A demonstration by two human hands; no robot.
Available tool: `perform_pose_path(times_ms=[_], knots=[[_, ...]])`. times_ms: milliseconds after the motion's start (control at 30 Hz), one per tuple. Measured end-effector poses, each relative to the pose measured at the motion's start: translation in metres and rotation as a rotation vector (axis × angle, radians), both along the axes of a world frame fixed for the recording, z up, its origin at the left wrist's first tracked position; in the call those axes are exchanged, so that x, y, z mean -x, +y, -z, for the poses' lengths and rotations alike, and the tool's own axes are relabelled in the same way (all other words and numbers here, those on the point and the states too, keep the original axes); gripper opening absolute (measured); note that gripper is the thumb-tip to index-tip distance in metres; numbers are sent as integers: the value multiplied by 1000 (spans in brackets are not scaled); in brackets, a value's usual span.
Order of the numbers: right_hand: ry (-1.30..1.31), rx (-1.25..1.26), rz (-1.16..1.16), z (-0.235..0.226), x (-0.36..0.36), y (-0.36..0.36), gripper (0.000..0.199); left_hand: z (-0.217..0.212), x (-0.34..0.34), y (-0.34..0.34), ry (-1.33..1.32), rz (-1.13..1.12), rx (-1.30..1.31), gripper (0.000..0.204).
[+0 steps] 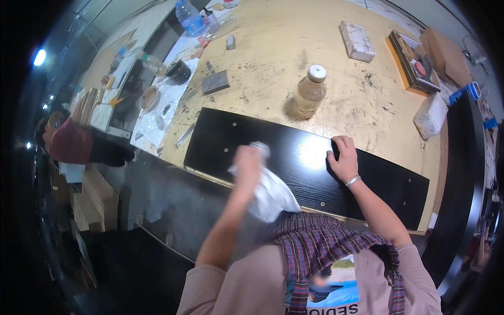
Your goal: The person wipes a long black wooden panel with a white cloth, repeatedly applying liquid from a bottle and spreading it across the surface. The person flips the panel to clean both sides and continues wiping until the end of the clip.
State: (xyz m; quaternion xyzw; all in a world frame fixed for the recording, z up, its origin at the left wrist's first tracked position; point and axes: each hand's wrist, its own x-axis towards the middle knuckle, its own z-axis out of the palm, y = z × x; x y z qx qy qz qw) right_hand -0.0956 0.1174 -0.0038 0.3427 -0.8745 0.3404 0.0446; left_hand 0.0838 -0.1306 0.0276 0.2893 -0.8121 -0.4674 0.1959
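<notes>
A long black wooden panel [294, 152] lies flat along the near edge of the worktable, with several small round metal fittings in its face. My left hand [248, 161], smeared by motion, is closed on a white cloth [270, 197]. The cloth lies against the panel's left part and hangs over its near edge. Right of the panel's middle, my right hand [345, 161] grips the far edge, fingers bent over it and thumb on the black face. Beyond the panel stands a clear bottle [310, 94] with a white cap and amber-brown liquid.
The worktable [262, 58] has dark stains. On it lie a flat scraper [216, 82], a small grey block [231, 42], a wrapped white block [357, 41] and an open box of tools [412, 63]. A water bottle [189, 18] stands far left. Another person [73, 140] is at the left.
</notes>
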Motion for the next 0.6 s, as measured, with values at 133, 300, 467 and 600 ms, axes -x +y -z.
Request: perform_pose_path(times_ms=[133, 300, 467, 600], knots=[[-30, -2, -13, -5, -4, -6, 35, 28, 16, -91, -12, -285, 402, 16], [-4, -11, 8, 3, 0, 1, 33, 54, 80, 80, 79, 395, 372, 24], [3, -18, 2, -5, -3, -1, 34, 40, 68, -25, -71, 173, 621, 36], [14, -20, -6, -3, -4, -5, 35, 44, 68, -34, -114, 127, 880, 40]])
